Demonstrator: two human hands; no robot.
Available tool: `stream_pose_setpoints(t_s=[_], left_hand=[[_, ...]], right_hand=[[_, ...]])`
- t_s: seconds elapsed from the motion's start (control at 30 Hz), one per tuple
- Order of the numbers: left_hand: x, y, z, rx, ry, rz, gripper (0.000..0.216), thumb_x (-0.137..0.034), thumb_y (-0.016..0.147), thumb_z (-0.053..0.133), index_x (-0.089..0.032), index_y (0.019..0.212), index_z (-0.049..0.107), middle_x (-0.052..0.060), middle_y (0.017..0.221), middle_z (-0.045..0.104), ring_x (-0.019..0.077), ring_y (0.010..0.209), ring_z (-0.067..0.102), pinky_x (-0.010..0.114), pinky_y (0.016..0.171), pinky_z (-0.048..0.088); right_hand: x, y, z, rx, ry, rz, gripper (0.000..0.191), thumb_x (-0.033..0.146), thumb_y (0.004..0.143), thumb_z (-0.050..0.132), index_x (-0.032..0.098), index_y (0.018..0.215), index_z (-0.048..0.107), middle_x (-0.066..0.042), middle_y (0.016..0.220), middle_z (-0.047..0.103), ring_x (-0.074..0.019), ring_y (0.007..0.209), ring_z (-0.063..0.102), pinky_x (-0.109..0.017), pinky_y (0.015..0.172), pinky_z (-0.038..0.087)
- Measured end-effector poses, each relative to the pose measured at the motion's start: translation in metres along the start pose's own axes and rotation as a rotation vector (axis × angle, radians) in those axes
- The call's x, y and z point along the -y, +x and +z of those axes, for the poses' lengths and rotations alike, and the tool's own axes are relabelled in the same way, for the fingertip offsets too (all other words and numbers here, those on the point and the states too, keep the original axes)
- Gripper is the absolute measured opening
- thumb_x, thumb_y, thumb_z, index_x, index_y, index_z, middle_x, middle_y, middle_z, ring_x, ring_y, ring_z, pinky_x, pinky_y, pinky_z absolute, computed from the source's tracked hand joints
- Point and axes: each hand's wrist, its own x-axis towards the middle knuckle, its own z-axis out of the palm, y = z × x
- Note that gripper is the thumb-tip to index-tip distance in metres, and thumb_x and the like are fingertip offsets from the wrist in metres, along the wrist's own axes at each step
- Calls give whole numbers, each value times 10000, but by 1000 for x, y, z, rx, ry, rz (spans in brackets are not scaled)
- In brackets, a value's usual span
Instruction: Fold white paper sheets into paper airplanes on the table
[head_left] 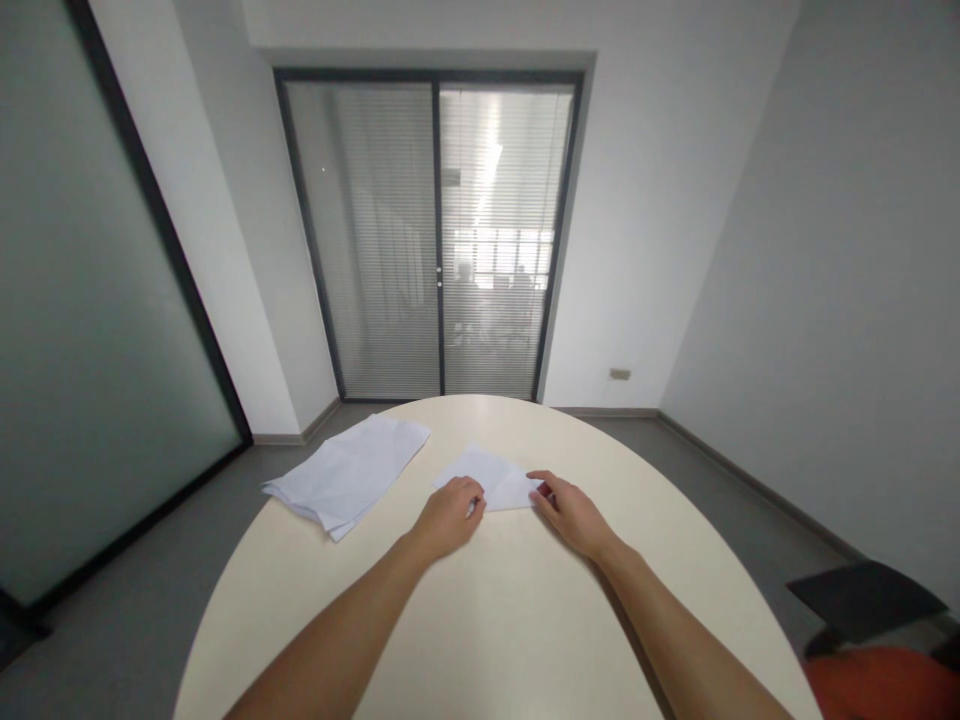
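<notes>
A folded sheet of white paper (495, 478) lies flat near the middle of the round table, with a crease showing across it. My left hand (450, 517) rests at its lower left edge, the fingers curled in and closed on that edge. At the paper's right corner is my right hand (570, 510), its thumb and index finger apart, touching or just above the corner. The undersides of both hands are hidden.
The round cream table (495, 620) carries a stack of white paper sheets (352, 470) at its left, slightly over the edge. A black and orange chair (870, 600) stands at the lower right. Beyond the table is a glazed partition with blinds (367, 250).
</notes>
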Motion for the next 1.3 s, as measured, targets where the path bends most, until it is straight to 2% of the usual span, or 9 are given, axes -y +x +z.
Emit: stream_pose_setpoints(t_s=[0.17, 0.37, 0.53, 0.7, 0.8, 0.9, 1.0, 1.13, 1.3], left_hand=[[2, -1, 3, -4, -6, -29, 174, -238, 936, 475, -207, 1019, 624, 61, 1045, 661, 213, 1038, 581, 333, 928, 467], [2, -2, 1, 37, -15, -4, 465, -231, 941, 475, -268, 1405, 488, 48, 1227, 637, 218, 1133, 553, 348, 997, 454], [5, -2, 4, 31, 38, 58, 367, -222, 973, 432, -284, 1251, 664, 44, 1286, 624, 218, 1164, 545, 368, 1030, 450], [9, -1, 8, 24, 59, 137, 367, -193, 975, 435, -248, 1244, 677, 38, 1399, 582, 218, 1249, 520, 393, 1098, 413], [8, 0, 8, 30, 54, 186, 373, -185, 977, 422, -231, 1253, 669, 39, 1397, 590, 215, 1255, 531, 401, 1106, 411], [7, 1, 9, 18, 53, 202, 383, -164, 967, 422, -221, 1264, 658, 35, 1346, 632, 214, 1231, 556, 403, 1089, 433], [7, 1, 9, 8, 55, 209, 383, -161, 961, 434, -209, 1274, 649, 37, 1326, 647, 216, 1223, 564, 399, 1081, 443], [7, 1, 8, 28, 73, 213, 380, -187, 972, 433, -210, 1293, 634, 36, 1352, 629, 227, 1235, 553, 409, 1077, 444], [2, 1, 2, 47, 86, 238, 360, -216, 968, 456, -212, 1284, 631, 38, 1367, 617, 237, 1206, 556, 410, 1034, 465]], right_hand=[[-2, 1, 2, -27, 27, -27, 415, 377, 936, 446, 237, 1315, 542, -69, 1074, 693, -218, 913, 647, -360, 836, 506], [1, 1, 3, -28, 6, -140, 387, 274, 935, 442, 255, 1270, 634, -80, 1229, 649, -221, 1063, 626, -365, 956, 489], [4, 1, 3, 14, -100, -155, 371, 237, 925, 451, 247, 1184, 717, -93, 1277, 633, -238, 1140, 601, -385, 1016, 461], [13, 2, 4, 46, -175, -238, 378, 285, 961, 437, 224, 1219, 706, -103, 1295, 654, -259, 1197, 578, -427, 1064, 421], [24, -1, 5, 126, -201, -297, 426, 352, 986, 413, 220, 1329, 628, -105, 1414, 576, -278, 1320, 498, -478, 1136, 335], [35, -6, 7, 268, -191, -301, 546, 447, 1000, 379, 223, 1496, 425, -102, 1537, 428, -293, 1438, 352, -540, 1184, 227], [43, -9, 10, 380, -172, -252, 698, 566, 991, 330, 182, 1567, 239, -111, 1611, 256, -287, 1498, 209, -524, 1216, 143], [47, -10, 10, 448, -191, -140, 825, 697, 953, 250, 164, 1576, 168, -101, 1635, 128, -286, 1519, 93, -488, 1232, 81], [47, -9, 11, 443, -241, -22, 894, 753, 924, 168, 144, 1578, 142, -96, 1641, 71, -288, 1522, 23, -492, 1231, 50]])
